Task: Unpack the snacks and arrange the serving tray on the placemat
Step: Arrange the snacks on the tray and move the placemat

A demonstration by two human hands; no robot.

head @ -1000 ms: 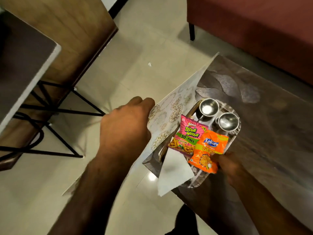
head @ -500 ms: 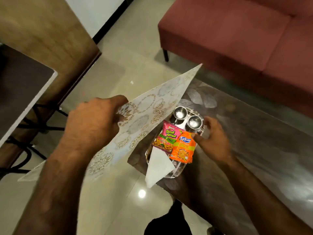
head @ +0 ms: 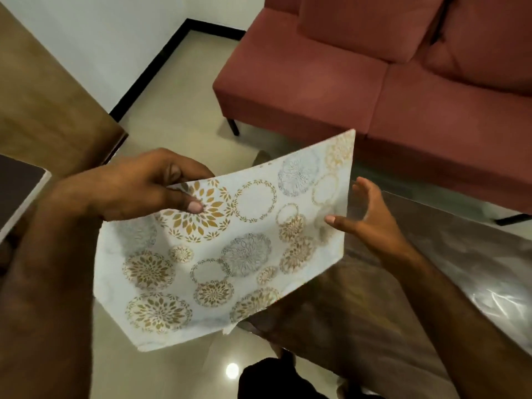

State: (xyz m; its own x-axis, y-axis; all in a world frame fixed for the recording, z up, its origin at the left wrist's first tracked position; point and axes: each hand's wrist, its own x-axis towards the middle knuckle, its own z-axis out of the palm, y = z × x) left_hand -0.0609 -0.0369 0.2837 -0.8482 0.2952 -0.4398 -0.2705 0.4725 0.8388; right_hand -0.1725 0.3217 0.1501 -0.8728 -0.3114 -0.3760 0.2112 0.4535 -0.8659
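Placemat has swung up flat across frame centre | left hand, centre-left, pinches its upper-left edge | right hand, centre-right, fingers spread wide just beside its right edge | glossy dark table lower right | red sofa upper right on pale tiled floor

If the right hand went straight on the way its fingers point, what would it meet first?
Most likely the placemat, at its right edge: the open right hand is just beside it, thumb tip about at the sheet. Depth is unclear.
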